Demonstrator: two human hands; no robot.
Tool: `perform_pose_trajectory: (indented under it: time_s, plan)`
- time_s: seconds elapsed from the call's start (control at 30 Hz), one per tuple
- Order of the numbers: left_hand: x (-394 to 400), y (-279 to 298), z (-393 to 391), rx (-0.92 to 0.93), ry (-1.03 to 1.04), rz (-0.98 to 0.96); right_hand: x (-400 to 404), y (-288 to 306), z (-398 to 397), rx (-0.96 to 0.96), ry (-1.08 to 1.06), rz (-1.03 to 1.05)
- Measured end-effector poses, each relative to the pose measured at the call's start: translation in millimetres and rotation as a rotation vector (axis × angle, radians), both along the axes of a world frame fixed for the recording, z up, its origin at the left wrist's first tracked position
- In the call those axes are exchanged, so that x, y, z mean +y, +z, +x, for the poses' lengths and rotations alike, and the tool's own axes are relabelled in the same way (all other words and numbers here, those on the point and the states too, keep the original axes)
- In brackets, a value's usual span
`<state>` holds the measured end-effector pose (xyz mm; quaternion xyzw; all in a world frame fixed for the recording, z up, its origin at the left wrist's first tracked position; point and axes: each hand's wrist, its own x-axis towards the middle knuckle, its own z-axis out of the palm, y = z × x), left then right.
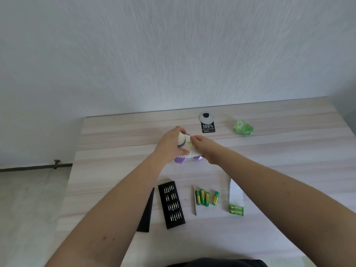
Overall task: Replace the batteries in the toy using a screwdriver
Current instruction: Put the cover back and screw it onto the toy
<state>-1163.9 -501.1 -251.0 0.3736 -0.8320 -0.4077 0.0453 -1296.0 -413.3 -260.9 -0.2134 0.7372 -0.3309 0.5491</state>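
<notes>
Toy: we see the white and purple toy (187, 151) near the middle of the table (289, 151), turned so its underside faces up towards us.
Left hand: our left hand (170, 145) grips the toy, fingers curled over the far end and the thumb pressed on the near side.
Right hand: our right hand (205, 149) rests on the toy's right flank; its fingertips (193, 139) are drawn together on the upturned face, and we cannot tell whether they pinch a small part.
Step in hand: we judge this to be work at the battery compartment by hand, since the screwdriver (195, 201) lies unused on the table; whether the cover is off is too small to tell.
Batteries: four loose batteries (205, 197) lie just right of the screwdriver, and a further pair (236, 210) lies near the white sheet (236, 193).
Bit set: the black bit case (171, 204) lies open beside its lid (147, 211), left of the screwdriver.
Next move: we expect to need one hand freed for a cell or the tool while the left steadies the toy.
Edges: the left table edge is near the lid; the far edge meets the wall.
Open room: bare surface lies between toy and tools, and to the right before the green wrapper (243, 128).
</notes>
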Motion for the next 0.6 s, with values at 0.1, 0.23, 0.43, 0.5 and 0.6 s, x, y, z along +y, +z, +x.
perform_pose_trajectory:
  time_s: [0.1,0.23,0.43,0.5,0.6]
  plan:
    - [1,-1,1,0.003,0.003,-0.010,-4,-2,-3,0.034,0.010,0.023]
    - [1,-2,0,0.002,0.006,-0.020,-5,0,1,0.090,-0.003,0.032]
    - [-2,-2,-2,-0.014,0.000,-0.009,2,-8,3,0.089,-0.019,-0.056]
    - [-3,0,-2,-0.021,-0.018,-0.018,9,-11,-3,0.039,0.042,-0.065]
    - [-5,0,0,-0.032,-0.040,-0.025,22,-18,-11,0.007,0.106,-0.072]
